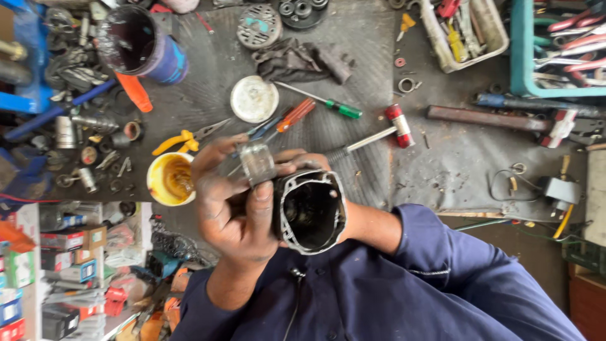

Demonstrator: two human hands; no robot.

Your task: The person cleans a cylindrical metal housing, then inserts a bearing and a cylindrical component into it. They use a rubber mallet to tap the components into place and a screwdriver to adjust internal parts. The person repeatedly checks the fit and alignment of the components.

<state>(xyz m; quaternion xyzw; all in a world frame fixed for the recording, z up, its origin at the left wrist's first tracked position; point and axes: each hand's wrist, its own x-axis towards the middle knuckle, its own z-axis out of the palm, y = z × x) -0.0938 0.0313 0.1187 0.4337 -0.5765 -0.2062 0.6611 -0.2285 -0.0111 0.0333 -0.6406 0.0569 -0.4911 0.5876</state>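
While the person in the dark blue overalls stood at the bench, both hands were up in front of the chest over a ribbed black rubber mat (353,57). The left hand (230,211), smeared with grease, had its fingers curled around a small, dull-metal cylindrical part (257,163), pinching it against the top edge of a motor housing (310,213). The housing was a black, roughly square casing with rounded corners, a worn metal rim and a dark hollow facing the camera. The right hand (302,159) was mostly hidden behind the housing; its fingertips came over the top, gripping the casing from behind.

Just left of the hands sat a round yellow tub (168,180) holding amber grease, and above it lay pliers (183,141) with yellow handles. Further up lay a flat white lid (254,99) and, in the corner, a dark can (142,44) with a blue outside, black within. An orange-handled screwdriver (294,115), a green-handled one (341,109) and a small hammer (398,125) with a red-banded head lay beyond the housing, near a crumpled dark rag (303,60).

A white tray (499,39) and a teal crate (521,57) at the far right held loose hand tools. Coloured cardboard boxes (66,243) — red, white and blue — were stacked at the lower left.
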